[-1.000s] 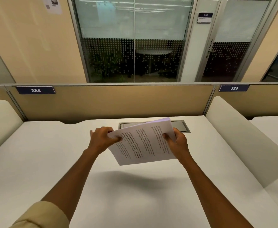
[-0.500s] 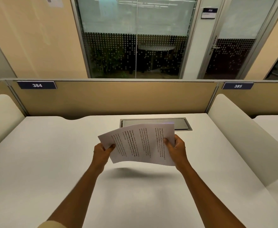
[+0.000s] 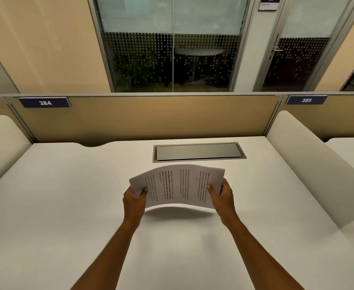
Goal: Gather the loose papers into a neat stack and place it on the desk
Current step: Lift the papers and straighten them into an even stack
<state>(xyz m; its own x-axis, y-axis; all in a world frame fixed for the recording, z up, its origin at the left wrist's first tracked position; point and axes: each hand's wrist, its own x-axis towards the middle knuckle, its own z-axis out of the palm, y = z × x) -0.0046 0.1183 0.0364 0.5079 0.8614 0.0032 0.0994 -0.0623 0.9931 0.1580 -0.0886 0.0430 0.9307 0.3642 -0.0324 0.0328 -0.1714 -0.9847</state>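
Your fingers hid beneath the papers (image 3: 178, 186), print too small to read, both forearms were cut off at 6 o'clock, door sign (image 3: 267, 4) at 1 o'clock clipped, wording illegible.

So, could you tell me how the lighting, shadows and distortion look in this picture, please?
Head view: warm, even light; a soft shadow on the desk under the bowed papers; wide-angle lens bends the partition; print too small to read.
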